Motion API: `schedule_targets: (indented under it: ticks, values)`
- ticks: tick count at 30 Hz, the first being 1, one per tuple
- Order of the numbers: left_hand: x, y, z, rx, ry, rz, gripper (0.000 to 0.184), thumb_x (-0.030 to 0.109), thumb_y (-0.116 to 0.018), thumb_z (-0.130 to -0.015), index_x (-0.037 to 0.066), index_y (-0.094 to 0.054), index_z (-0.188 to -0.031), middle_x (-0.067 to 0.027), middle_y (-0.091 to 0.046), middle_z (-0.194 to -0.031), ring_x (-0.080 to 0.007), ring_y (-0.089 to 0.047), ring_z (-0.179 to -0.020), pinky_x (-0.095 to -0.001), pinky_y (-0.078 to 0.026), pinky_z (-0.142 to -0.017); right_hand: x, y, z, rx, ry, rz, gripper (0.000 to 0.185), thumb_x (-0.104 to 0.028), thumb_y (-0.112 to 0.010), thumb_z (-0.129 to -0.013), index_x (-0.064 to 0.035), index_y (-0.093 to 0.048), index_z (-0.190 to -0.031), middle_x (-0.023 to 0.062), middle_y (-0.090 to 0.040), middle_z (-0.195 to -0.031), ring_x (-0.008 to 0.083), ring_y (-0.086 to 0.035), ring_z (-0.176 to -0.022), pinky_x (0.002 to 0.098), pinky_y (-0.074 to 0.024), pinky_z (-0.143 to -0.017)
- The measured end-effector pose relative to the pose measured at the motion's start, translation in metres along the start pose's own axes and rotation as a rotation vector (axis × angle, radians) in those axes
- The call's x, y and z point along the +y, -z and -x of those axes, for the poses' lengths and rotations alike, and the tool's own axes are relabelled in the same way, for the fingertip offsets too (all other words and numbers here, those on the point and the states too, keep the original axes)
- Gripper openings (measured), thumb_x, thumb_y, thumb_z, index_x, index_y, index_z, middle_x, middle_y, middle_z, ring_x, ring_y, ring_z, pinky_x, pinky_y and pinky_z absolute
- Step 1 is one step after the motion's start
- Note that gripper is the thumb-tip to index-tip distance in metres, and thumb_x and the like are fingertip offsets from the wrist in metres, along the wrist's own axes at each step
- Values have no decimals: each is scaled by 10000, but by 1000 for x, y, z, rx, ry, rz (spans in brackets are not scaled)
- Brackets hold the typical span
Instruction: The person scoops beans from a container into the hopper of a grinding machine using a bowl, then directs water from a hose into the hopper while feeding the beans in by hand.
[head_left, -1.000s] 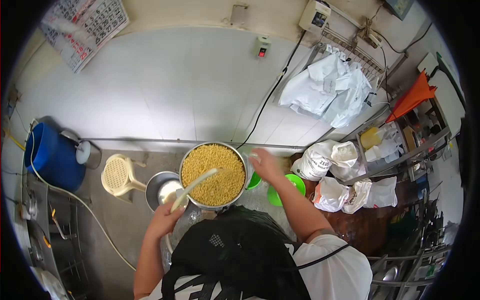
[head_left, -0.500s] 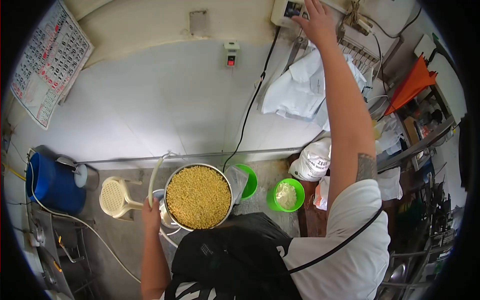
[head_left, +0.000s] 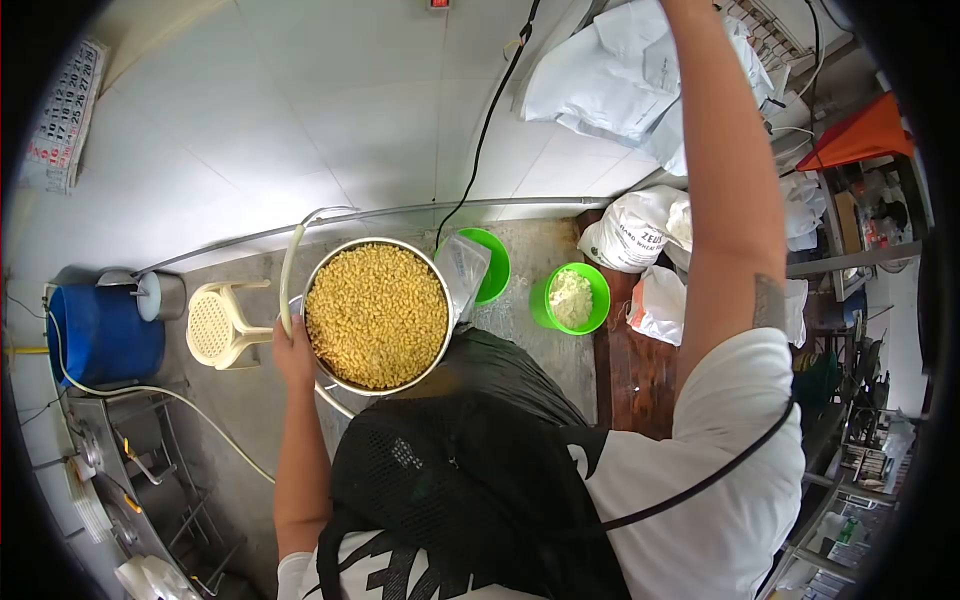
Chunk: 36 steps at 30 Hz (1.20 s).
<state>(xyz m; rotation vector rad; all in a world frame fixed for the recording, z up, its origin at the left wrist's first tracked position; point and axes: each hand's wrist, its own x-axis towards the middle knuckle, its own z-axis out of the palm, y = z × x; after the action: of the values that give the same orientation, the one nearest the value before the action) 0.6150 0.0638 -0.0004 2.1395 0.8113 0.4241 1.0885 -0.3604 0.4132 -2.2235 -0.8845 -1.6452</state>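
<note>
My left hand (head_left: 292,350) is closed around a pale hose (head_left: 288,275), just left of a round metal pot. The pot is filled to near its rim with yellow, bean-like pieces (head_left: 376,315). Above the hand the hose rises toward the wall, and below it the tube continues under the pot's left side. Stretched up past the white cloths (head_left: 610,75), my right arm (head_left: 730,180) leaves the top of the view, so that hand is hidden.
Right of the pot stand a green bucket (head_left: 498,268) and another holding pale powder (head_left: 571,300). White sacks (head_left: 638,232) rest on a wooden platform (head_left: 640,395). A plastic stool (head_left: 215,325) and blue drum (head_left: 110,335) are left. A black cord (head_left: 490,120) hangs along the wall.
The view has tilted down, so the pot and floor appear higher. My right hand, earlier at a box on the wall, has left the frame. My left hand still grips the hose.
</note>
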Motion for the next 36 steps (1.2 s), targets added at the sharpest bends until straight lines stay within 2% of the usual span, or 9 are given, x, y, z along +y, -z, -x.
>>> schedule_targets:
  ticks: [3, 4, 5, 6, 10, 15, 24, 26, 36]
  values:
    - [-4, 2, 0, -7, 20, -32, 375, 327, -591, -1066, -35, -655, -1142, -178, -688, -932, -271, -613, -839, -432, -500, -794, -61, 2, 95, -232, -396, -390, 685, -287, -737, -943, -57, -488, -1538, 249, -512, -1552, 366, -473, -1455, 446, -348, -1227]
    - [-4, 3, -1, -18, 42, -38, 374, 321, -597, -1063, -43, -657, -1130, -181, -693, -940, -255, -603, -841, -425, -502, -805, -94, 7, 138, -288, -312, -273, 529, -328, -745, -948, -59, -618, -1385, 159, -688, -1052, 346, -657, -933, 433, -536, -831]
    - [-3, 6, -1, -14, 49, -42, 374, 321, -597, -1063, -43, -657, -1130, -181, -693, -940, -255, -603, -841, -425, -502, -805, -128, 6, 183, -214, -322, -445, 471, -289, -722, -963, -88, -640, -1381, 113, -669, -886, 277, -625, -774, 409, -527, -730]
    - [2, 8, 0, -37, 78, -53, 373, 321, -603, -1061, -41, -659, -1131, -179, -691, -929, -255, -602, -834, -425, -501, -799, -160, 13, 230, -518, -487, -495, 556, -327, -720, -972, -14, -590, -1414, 216, -700, -1267, 335, -703, -1074, 451, -556, -944]
    - [-2, 10, 0, -40, 65, -52, 377, 333, -615, -1053, -26, -668, -1156, -175, -687, -888, -273, -631, -817, -431, -507, -778, -299, 54, 375, -1221, -1099, -819, 727, -476, -631, -1024, 0, -461, -1547, 262, -569, -1490, 361, -602, -1310, 440, -470, -1105]
    - [0, 23, 9, -74, 24, -15, 382, 343, -608, -1057, -19, -671, -1162, -157, -688, -860, -254, -647, -783, -412, -517, -745, -400, 79, 474, -1070, -1648, -1043, 712, -484, -532, -1079, 59, -444, -1531, 264, -598, -1435, 341, -592, -1303, 431, -445, -1107]
    - [-30, 113, 87, -272, 104, 36, 316, 304, -624, -1046, -6, -635, -983, -106, -625, -769, -200, -585, -732, -393, -479, -687, -404, 73, 499, -1021, -1687, -1033, 650, -491, -501, -1110, 24, -481, -1505, 167, -625, -1382, 225, -591, -1221, 378, -467, -1062]
    - [-31, 130, 114, -360, 218, -56, 277, 307, -635, -1055, 29, -643, -1055, 5, -536, -739, -96, -492, -674, -319, -417, -589, -405, 73, 496, -1014, -1683, -1036, 656, -495, -500, -1109, 21, -473, -1513, 168, -619, -1391, 227, -593, -1219, 379, -470, -1061]
    - [-29, 128, 130, -418, 309, -72, 322, 340, -677, -1017, 21, -663, -975, -95, -603, -737, -202, -553, -673, -384, -471, -662, -406, 69, 485, -884, -1869, -1179, 777, -623, -399, -1099, 19, -451, -1533, 154, -594, -1451, 244, -596, -1266, 388, -448, -1118]
